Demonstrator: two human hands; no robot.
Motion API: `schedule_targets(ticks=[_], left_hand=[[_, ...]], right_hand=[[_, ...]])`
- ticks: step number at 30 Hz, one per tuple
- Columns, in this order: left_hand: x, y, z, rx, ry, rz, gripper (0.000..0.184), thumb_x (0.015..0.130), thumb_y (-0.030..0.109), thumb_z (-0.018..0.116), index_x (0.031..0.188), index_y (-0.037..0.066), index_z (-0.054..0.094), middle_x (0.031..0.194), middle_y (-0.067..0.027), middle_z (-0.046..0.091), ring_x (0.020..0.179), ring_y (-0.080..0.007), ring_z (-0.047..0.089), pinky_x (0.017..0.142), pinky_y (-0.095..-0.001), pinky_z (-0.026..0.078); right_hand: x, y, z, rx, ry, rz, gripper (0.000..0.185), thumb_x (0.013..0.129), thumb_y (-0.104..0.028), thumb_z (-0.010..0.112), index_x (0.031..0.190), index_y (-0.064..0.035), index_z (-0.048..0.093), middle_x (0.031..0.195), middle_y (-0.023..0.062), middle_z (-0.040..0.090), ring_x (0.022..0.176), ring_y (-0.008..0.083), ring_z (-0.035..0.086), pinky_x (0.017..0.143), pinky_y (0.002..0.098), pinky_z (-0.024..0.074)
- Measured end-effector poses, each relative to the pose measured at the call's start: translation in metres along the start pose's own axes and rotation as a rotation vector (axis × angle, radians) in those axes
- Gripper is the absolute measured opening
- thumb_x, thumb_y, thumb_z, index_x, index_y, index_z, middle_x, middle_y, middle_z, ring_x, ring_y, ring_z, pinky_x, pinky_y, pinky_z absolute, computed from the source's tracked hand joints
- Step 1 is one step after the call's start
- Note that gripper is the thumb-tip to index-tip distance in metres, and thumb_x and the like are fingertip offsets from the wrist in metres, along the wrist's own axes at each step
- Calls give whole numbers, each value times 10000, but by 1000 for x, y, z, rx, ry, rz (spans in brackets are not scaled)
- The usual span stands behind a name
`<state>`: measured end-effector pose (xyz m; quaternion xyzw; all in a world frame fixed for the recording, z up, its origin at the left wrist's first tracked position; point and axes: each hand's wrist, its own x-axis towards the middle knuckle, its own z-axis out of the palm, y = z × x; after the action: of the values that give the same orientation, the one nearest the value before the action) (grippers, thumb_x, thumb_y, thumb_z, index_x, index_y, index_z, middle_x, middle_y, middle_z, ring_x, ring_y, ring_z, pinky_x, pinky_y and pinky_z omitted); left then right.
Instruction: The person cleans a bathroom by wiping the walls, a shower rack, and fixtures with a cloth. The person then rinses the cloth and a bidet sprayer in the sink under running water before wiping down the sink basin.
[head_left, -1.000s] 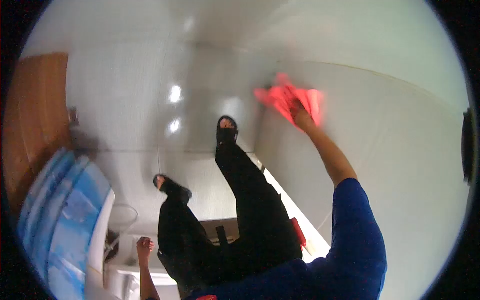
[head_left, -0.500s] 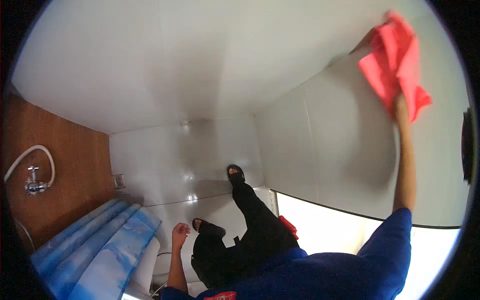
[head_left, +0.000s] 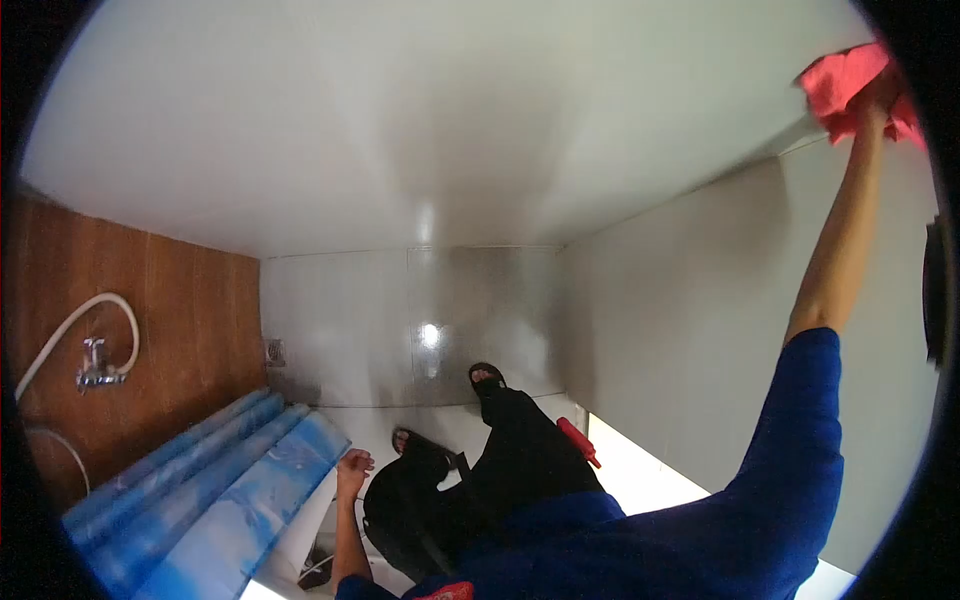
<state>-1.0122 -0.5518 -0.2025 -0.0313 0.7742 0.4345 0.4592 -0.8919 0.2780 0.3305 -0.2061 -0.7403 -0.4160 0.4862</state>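
Observation:
A pink-red cloth point(head_left: 838, 82) lies against the pale wall near its upper right corner. My right hand point(head_left: 877, 92) is on the cloth, its fingers partly lost in the folds and shadow, the arm stretched far up. Low at the left, my left hand point(head_left: 355, 468) hangs beside my leg with its fingers curled and nothing visible in them. It is close to the edge of the blue and white curtain point(head_left: 255, 490).
A brown wall point(head_left: 190, 300) at the left carries a metal tap point(head_left: 98, 368) with a white hose point(head_left: 65, 325). A drain point(head_left: 275, 350) sits in the pale tiled floor point(head_left: 340, 330). A red object point(head_left: 578, 440) is beside my leg.
The cloth and my right hand have moved from low on the right wall to high up in the far right corner. The view has tilted up, bringing the tap and hose into sight.

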Motion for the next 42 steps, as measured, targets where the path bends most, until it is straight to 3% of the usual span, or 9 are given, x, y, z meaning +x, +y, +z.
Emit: schedule_targets(ticks=[10,15,20,23,26,27,28,33,42], left_hand=[[225,-38,-12,182,-158,208,66,878,62,521,899,22,568,758,-32,595,704,-110,571,645,-249,460],[268,17,-7,280,-147,263,103,894,101,531,902,4,563,763,-31,592,726,-105,561,688,-250,452],[254,36,-6,411,-113,223,129,902,117,528,903,-7,566,774,-43,603,752,-104,566,709,-252,452],[257,27,-17,451,-175,229,144,904,120,524,920,-16,568,775,-49,607,748,-111,570,712,-256,455],[253,24,-5,464,-68,237,174,901,140,540,946,-25,570,763,-53,609,730,-122,575,696,-264,466],[250,24,-4,484,-38,231,181,901,147,544,949,-26,570,763,-52,609,728,-124,576,693,-265,468],[256,13,-10,388,-24,207,218,906,186,546,943,-27,568,752,-50,604,724,-121,575,678,-262,468],[255,10,-13,462,6,203,238,910,207,533,932,-27,571,770,-60,613,696,-123,581,641,-255,463],[266,-11,-36,561,93,113,192,882,168,557,930,-15,590,716,-62,609,662,-127,603,616,-285,476]], right_hand=[[-469,-244,119,247,-748,144,280,922,-257,434,1079,-43,525,1022,67,584,928,173,539,837,310,427],[-673,-405,133,420,-1040,436,277,925,-289,433,1044,-60,533,1006,53,578,914,167,534,831,321,431],[-756,-566,126,683,-1154,943,281,927,-322,431,1010,-77,540,990,38,572,900,162,530,825,332,435],[-747,-598,127,959,-956,1541,285,928,-341,430,989,-87,544,980,30,568,891,159,528,821,339,438],[-661,-536,108,1644,63,2127,292,930,-361,429,968,-97,548,971,21,564,883,156,525,818,346,440],[-615,-498,86,1809,218,2028,295,930,-367,429,961,-100,550,968,19,563,880,154,525,816,348,441],[-563,-458,50,1924,-24,1690,201,942,-288,462,971,-91,484,1039,45,516,950,150,496,853,352,424],[-438,-350,61,654,229,506,240,892,-234,527,1032,-45,573,1037,120,563,969,274,529,907,387,386],[-713,-618,141,957,-924,-31,296,896,-250,481,1109,-64,570,1094,126,579,1003,261,550,878,348,421]])
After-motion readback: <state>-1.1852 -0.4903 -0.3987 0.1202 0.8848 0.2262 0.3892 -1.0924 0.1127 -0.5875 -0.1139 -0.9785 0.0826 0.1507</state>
